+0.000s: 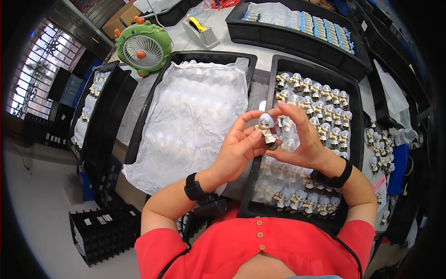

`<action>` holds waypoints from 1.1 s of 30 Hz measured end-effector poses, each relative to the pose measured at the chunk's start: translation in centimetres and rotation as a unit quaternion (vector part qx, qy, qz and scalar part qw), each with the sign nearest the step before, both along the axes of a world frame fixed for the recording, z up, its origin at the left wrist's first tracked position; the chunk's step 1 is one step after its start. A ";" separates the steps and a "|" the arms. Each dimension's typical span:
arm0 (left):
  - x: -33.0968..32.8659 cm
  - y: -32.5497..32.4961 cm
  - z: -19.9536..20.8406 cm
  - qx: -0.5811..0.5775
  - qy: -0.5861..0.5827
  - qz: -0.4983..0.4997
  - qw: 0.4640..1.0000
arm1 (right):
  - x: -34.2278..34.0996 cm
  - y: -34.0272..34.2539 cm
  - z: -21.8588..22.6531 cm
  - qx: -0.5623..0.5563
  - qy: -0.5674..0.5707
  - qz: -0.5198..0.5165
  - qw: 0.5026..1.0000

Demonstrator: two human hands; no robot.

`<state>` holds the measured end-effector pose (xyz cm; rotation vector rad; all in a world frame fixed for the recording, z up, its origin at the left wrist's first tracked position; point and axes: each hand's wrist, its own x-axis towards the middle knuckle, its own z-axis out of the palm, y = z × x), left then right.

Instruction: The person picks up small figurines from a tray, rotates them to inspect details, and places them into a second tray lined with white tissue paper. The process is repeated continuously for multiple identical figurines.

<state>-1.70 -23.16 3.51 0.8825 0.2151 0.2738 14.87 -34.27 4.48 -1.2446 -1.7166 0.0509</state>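
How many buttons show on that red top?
3, in one column down the red top: the upper button, the middle button and the lower button, as pictured. Others may be hidden.

Tabletop brightly lit, fairly even; light source out of frame. Barred window at left glares near white. Plastic sheet shows pale sheen, washed-out patches. Held figurine reasonably clear, fine face detail soft. Strong fisheye: straight edges bow, corners black out. Far right dim, murky, detail lost.
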 end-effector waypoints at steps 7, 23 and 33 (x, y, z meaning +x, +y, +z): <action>0.2 -0.2 -0.2 -0.041 -0.009 -0.049 0.998 | -0.6 0.1 -0.3 0.013 0.019 0.024 0.999; -0.3 1.8 0.0 0.460 0.077 0.191 0.864 | 0.0 -0.5 0.4 -0.008 -0.007 -0.012 1.000; -0.1 4.2 -2.1 0.545 0.192 0.196 0.792 | 0.1 -0.5 0.4 0.018 -0.007 0.003 1.000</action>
